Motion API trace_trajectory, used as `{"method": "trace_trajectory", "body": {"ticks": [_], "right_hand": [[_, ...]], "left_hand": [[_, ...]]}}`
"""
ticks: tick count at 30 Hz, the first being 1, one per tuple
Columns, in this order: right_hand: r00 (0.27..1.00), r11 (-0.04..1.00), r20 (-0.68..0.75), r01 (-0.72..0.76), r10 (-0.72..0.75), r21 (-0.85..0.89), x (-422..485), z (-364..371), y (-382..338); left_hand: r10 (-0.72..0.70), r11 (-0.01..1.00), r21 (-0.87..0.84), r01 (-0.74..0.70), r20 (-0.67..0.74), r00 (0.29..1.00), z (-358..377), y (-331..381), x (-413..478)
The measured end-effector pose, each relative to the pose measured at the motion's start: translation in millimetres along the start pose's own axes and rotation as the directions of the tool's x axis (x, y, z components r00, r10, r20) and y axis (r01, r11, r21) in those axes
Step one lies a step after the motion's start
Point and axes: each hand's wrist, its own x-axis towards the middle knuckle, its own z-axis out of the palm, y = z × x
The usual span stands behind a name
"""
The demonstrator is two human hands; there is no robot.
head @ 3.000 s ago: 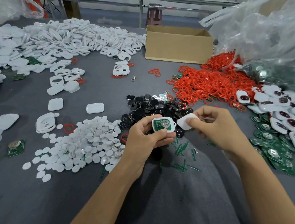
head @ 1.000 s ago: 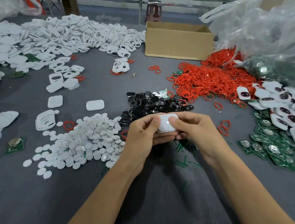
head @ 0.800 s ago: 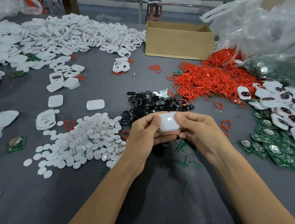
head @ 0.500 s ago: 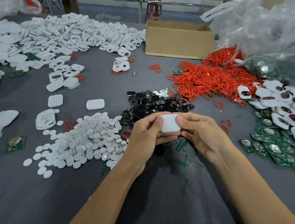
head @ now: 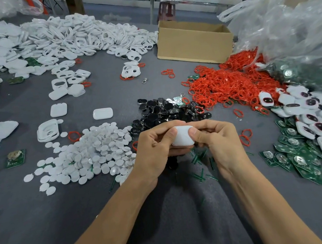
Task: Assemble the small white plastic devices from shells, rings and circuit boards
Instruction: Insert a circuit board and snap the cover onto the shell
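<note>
Above grey table (head: 47, 231), both hands' fingers (head: 193, 132) pinch white device (head: 182, 138) between them.

An open cardboard box (head: 192, 43) sits near the far edge of the grey bench (head: 47, 231). Crumpled clear plastic bags (head: 295, 26) fill its far right corner. Beyond the bench stands a red stool (head: 166, 10).

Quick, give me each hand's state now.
Left hand: closed, holding the white device.
Right hand: closed, its grip on the same white device.
</note>
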Motion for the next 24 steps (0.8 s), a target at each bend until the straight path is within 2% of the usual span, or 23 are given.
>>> {"method": "trace_trajectory", "body": {"ticks": [2,4,5,7,9,12,15,19,24], "right_hand": [[0.998,0.997,-0.038,0.048,-0.05,-0.062,0,2,2],[0.973,0.946,-0.075,0.193,-0.219,-0.26,1,5,4],[0.949,0.897,-0.058,0.271,-0.309,-0.35,1,6,3],[0.919,0.839,0.019,0.368,-0.394,-0.401,0,7,3],[0.909,0.816,0.066,0.401,-0.413,-0.416,0,7,3],[0.895,0.777,0.071,0.419,-0.439,-0.471,1,3,1],[0.885,0.74,0.098,0.437,-0.455,-0.511,2,-3,-4],[0.912,0.754,0.147,0.401,-0.383,-0.52,3,-7,-9],[0.917,0.722,0.225,0.398,-0.329,-0.566,3,-10,-12]], "left_hand": [[-0.024,1.0,-0.005,0.024,-0.018,1.0,0,0,1],[-0.057,0.998,-0.031,0.056,-0.03,0.998,1,-1,1],[-0.069,0.996,-0.054,0.067,-0.032,0.997,0,-1,2],[-0.083,0.993,-0.084,0.08,-0.037,0.996,-2,-2,3],[-0.091,0.991,-0.101,0.088,-0.035,0.995,-3,-1,4],[-0.068,0.989,-0.126,0.073,0.041,0.997,-4,0,4],[-0.014,1.0,-0.017,0.015,0.089,0.996,-5,0,3],[-0.023,0.999,0.026,0.021,0.076,0.997,-5,0,3],[-0.024,0.985,0.173,0.014,0.06,0.998,-7,-6,4]]}}
